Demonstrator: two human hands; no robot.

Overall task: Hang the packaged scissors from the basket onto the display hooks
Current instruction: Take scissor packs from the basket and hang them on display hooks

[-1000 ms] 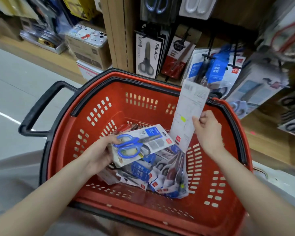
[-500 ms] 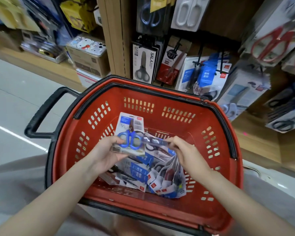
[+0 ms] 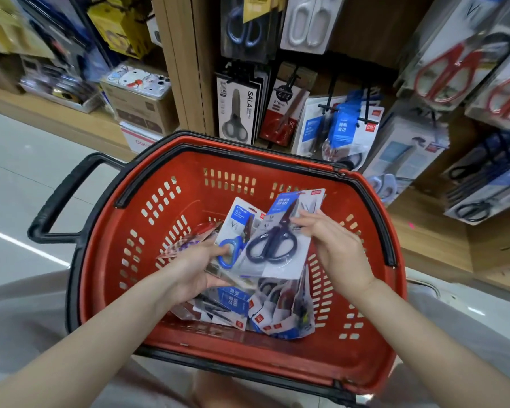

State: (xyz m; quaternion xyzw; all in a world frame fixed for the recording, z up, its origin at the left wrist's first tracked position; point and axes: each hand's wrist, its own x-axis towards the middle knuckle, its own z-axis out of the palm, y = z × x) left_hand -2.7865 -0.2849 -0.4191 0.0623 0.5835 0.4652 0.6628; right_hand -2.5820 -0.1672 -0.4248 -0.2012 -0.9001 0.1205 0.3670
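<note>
- Left hand [image 3: 195,269] is curled round the bottom end of the blue-handled pack [image 3: 239,222], with the thumb right by the handle loop. Right hand [image 3: 339,254] pinches the right edge of the dark-handled pack [image 3: 280,242], fingers on the front.
- Both packs are held up over the red basket [image 3: 189,184], overlapping a bit. The rest of the packs [image 3: 265,313] are piled in the bottom.
- My guess on feel: light, flat card with glossy plastic over it, so fairly slick. The card probably flexes if you hold just a corner, and most of the weight likely sits down at the handle end.
- I'd grip low or along a side edge, near the handles, and leave the top strip free for the hook. I can't make out the hang hole from here, too small.
- The display hooks [image 3: 327,106] are just past the basket's far rim, with hanging blue packs [image 3: 345,134] already on them.
- One pack per hook trip seems safer, since two slick packs together could slide apart.
</note>
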